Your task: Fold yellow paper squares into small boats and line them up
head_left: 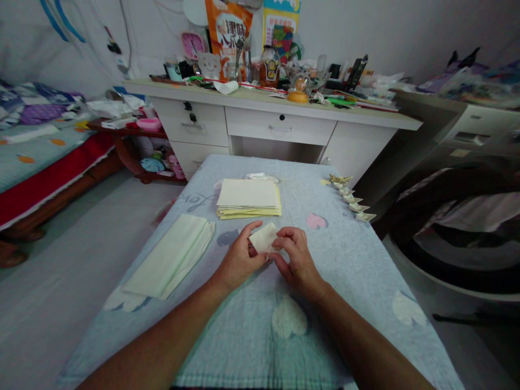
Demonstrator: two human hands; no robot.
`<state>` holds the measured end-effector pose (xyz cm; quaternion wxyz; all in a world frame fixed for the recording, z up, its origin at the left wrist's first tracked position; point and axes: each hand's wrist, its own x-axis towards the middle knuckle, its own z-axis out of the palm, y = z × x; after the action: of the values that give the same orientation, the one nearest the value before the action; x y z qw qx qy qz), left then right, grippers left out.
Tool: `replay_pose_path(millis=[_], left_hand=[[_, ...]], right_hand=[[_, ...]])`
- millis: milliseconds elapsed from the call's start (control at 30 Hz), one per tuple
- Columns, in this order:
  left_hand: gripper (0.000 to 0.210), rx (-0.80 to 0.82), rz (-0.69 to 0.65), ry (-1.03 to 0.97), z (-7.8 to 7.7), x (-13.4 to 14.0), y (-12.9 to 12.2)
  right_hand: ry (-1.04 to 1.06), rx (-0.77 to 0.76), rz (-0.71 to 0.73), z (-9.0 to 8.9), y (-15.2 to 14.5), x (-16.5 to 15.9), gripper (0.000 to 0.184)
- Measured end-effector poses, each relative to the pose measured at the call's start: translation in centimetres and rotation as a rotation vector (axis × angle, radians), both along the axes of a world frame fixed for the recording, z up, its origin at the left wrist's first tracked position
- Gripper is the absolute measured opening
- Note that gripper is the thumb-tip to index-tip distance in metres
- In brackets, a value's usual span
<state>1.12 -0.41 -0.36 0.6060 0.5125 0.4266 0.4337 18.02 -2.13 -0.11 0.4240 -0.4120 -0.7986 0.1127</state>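
Observation:
A small folded piece of cream paper (263, 238) is held up between my two hands, just above the cloth-covered table. My left hand (239, 254) grips its left side and lower corner, thumb in front. On the right side, my right hand (297, 260) pinches the paper with thumb and fingers; the exact fold under the fingertips is hidden. Behind the hands lies a stack of cream and yellow paper sheets (248, 194). Long folded pale sheets (166, 257) rest to the left of my left hand. Several small folded paper boats (357, 207) stand in a row near the table's right edge.
A blue patterned cloth (325, 325) covers the table. Beyond it stands a white desk (280, 127) crowded with a honey-coloured jar (270, 67), an orange bag (228, 38) and other items. A bed (44, 146) is at left, a washing machine (467, 189) at right.

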Motion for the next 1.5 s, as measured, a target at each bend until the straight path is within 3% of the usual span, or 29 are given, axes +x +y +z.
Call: replay_pose_path(millis=[100, 200, 333, 433, 533, 800, 1033, 1233, 1367, 1500], left_hand=[[0.074, 0.004, 0.012, -0.035, -0.1, 0.0, 0.1], [0.076, -0.005, -0.012, -0.074, -0.1, -0.1, 0.0], [0.077, -0.014, -0.071, -0.091, 0.0, -0.1, -0.2], [0.077, -0.026, -0.103, -0.083, -0.1, -0.1, -0.2], [0.076, -0.021, -0.127, -0.079, -0.2, 0.0, -0.2], [0.076, -0.047, -0.209, -0.191, 0.1, -0.2, -0.6], [0.058, -0.010, -0.106, -0.009, 0.3, -0.1, -0.2], [0.050, -0.023, -0.050, -0.080, 0.3, -0.3, 0.0], [0.032, -0.006, -0.087, -0.028, 0.4, -0.5, -0.1], [0.029, 0.072, -0.073, 0.094, 0.2, -0.6, -0.2]], right_hand=[[0.127, -0.128, -0.046, -0.3, 0.0, -0.2, 0.057], [0.287, -0.363, -0.015, -0.8, 0.1, -0.4, 0.069], [0.558, -0.662, 0.178, -0.9, 0.2, -0.6, 0.064], [0.712, -0.751, 0.305, -0.9, 0.4, -0.6, 0.057], [0.757, -0.812, 0.343, -1.4, 0.7, -0.4, 0.046], [0.748, -0.815, 0.259, -1.5, 1.0, -0.1, 0.030], [0.764, -0.817, 0.238, -0.8, 0.8, -0.2, 0.033], [0.858, -0.874, 0.343, -0.5, 0.7, -0.8, 0.046], [0.814, -0.879, 0.349, -0.5, 0.8, -0.8, 0.040], [0.777, -0.863, 0.321, -0.5, 0.8, -0.5, 0.030]])
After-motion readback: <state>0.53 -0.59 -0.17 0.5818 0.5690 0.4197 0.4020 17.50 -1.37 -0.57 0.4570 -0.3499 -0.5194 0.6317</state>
